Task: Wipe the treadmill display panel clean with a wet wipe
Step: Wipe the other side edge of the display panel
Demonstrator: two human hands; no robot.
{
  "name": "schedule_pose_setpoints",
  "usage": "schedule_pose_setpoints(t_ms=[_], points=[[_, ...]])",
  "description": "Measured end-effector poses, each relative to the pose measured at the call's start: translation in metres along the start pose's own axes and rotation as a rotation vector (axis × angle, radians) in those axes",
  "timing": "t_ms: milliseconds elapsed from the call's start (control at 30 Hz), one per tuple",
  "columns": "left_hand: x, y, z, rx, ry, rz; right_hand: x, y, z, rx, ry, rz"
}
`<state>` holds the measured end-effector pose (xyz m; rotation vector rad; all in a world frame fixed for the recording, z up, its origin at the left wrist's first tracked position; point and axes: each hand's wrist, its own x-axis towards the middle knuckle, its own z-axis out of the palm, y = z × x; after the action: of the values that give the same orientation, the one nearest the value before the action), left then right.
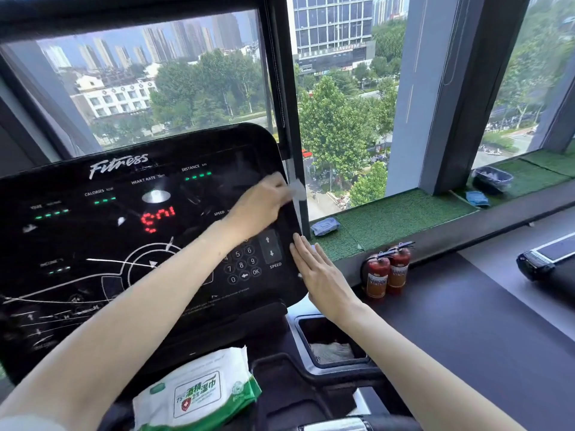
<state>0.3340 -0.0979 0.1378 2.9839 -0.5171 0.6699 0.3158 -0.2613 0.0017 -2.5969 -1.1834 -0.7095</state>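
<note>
tall windows (342, 98) overlook trees and towers (daylit), above a turf-covered sill (401, 213) and two fire extinguishers (387, 272).

Treadmill console tray (280, 384), bottom centre: green-white wet-wipe pack (199, 393) lies on it. Side pocket (311, 362) holds crumpled wipe (331, 353). Turfed window sill (398, 213), mid right: two blue packs (325, 226), dark bin (491, 179). Dark floor (466, 321): two red extinguishers (387, 272).

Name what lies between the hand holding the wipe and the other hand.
Head view: the SPEED arrow keys lie between the left hand, gripping the wet wipe, and the flat right hand at the display panel edge.
</note>
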Motion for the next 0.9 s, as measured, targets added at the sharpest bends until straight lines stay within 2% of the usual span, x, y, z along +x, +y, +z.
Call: schedule_pose_setpoints(t_ms=[67, 100, 200, 233, 300, 367, 400, 433, 567, 600, 733, 800, 900], points=[[0.007, -0.006, -0.003, -0.028, 0.197, -0.153, -0.001, -0.001, 0.001, -0.003, 0.003, 0.004], [0.005, -0.002, 0.001, -0.008, 0.198, -0.122, 0.0, -0.001, 0.001, -0.007, 0.003, 0.004], [-0.019, 0.02, 0.02, 0.048, -0.097, 0.143, 0.0, 0.001, 0.001, -0.006, 0.0, -0.004], [-0.024, 0.02, 0.021, 0.04, -0.162, 0.156, 0.0, 0.001, 0.0, -0.004, -0.002, -0.005], [-0.017, 0.014, 0.016, 0.001, -0.056, 0.044, 0.0, 0.001, 0.001, -0.009, -0.015, -0.001], [-0.008, 0.007, 0.009, -0.076, 0.194, -0.147, 0.0, 0.0, 0.003, -0.01, -0.018, 0.009], [-0.007, 0.006, 0.01, -0.1, 0.278, -0.199, 0.0, 0.0, 0.003, -0.008, -0.014, 0.012], [-0.01, 0.008, 0.014, -0.09, 0.293, -0.194, 0.0, 0.0, 0.004, -0.003, -0.012, 0.01], [-0.036, 0.024, 0.033, -0.003, -0.035, 0.044, 0.0, 0.003, 0.003, 0.015, 0.021, -0.012], [-0.035, 0.022, 0.031, -0.004, -0.025, 0.032, 0.0, 0.003, 0.003, 0.01, 0.026, -0.012], [-0.015, 0.009, 0.015, -0.124, 0.299, -0.236, -0.003, 0.0, 0.005, 0.009, 0.032, 0.004], [-0.02, 0.014, 0.023, -0.083, 0.207, -0.156, -0.005, -0.001, 0.006, 0.033, 0.037, 0.015], [-0.042, 0.028, 0.039, -0.014, -0.138, 0.071, -0.018, -0.001, 0.011, 0.092, 0.034, 0.078]])
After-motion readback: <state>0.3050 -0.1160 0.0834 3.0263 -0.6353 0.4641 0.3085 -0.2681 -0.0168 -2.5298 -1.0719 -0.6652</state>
